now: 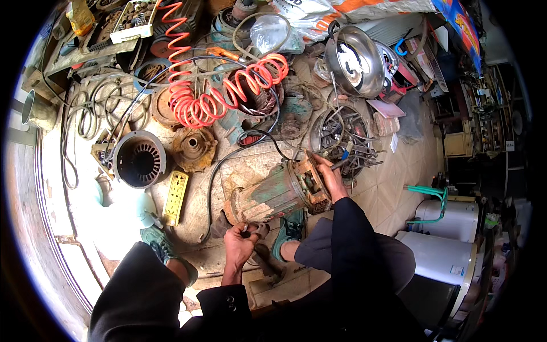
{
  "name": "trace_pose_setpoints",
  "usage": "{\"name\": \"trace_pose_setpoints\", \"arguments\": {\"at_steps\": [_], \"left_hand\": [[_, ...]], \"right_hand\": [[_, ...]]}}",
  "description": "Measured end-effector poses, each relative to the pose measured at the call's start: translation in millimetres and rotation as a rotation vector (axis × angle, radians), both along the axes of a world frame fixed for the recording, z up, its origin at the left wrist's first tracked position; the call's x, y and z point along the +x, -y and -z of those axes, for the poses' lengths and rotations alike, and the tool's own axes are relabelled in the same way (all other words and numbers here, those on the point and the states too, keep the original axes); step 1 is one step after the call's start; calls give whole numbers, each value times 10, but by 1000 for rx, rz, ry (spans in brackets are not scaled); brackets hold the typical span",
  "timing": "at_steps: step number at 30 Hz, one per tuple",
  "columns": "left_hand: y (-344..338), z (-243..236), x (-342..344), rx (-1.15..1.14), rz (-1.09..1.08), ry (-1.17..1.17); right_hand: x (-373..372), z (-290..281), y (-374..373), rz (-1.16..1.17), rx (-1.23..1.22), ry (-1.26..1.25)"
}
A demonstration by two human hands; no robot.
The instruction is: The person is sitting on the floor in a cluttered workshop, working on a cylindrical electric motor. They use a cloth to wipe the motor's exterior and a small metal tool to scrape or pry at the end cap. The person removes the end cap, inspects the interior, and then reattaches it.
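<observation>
A worn green electric motor (263,197) with peeling paint lies on its side between my feet. A rusty open-frame bracket (309,181) forms its right end. My right hand (333,178) is closed around the edge of that bracket. Below the motor's left end, my left hand (240,245) has its fingers curled in, close to a small greyish part (260,230). Whether that hand grips this part cannot be made out. A rusty metal piece (266,263) lies under the motor, near my left hand.
A round slotted motor housing (141,159), a rusty flanged disc (194,148) and a yellow power strip (175,198) lie left. A red coiled air hose (196,105) crosses behind. A basket of tools (342,134) and a steel bowl (356,61) stand far right. A black cable (212,185) runs beside the motor.
</observation>
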State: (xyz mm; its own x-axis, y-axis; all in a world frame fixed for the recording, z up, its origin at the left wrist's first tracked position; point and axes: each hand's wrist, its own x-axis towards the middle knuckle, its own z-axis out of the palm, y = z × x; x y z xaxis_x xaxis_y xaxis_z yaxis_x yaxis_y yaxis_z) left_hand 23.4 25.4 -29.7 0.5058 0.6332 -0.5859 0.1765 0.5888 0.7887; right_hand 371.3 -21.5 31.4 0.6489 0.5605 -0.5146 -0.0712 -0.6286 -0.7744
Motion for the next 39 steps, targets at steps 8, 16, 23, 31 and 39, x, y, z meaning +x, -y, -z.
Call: {"name": "trace_pose_setpoints", "arguments": {"at_steps": [8, 16, 23, 31, 39], "left_hand": [[-51, -206, 38, -37, 49, -53], [-15, -181, 78, 90, 45, -77], [-29, -197, 72, 89, 43, -89], [-52, -233, 72, 59, 5, -105], [-23, -190, 106, 32, -1, -63]], "right_hand": [[31, 27, 26, 7, 32, 3], [-55, -140, -89, 81, 28, -62], [-128, -260, -198, 66, 13, -80], [-142, -175, -205, 84, 29, -90], [-25, -157, -121, 2, -69, 15]]}}
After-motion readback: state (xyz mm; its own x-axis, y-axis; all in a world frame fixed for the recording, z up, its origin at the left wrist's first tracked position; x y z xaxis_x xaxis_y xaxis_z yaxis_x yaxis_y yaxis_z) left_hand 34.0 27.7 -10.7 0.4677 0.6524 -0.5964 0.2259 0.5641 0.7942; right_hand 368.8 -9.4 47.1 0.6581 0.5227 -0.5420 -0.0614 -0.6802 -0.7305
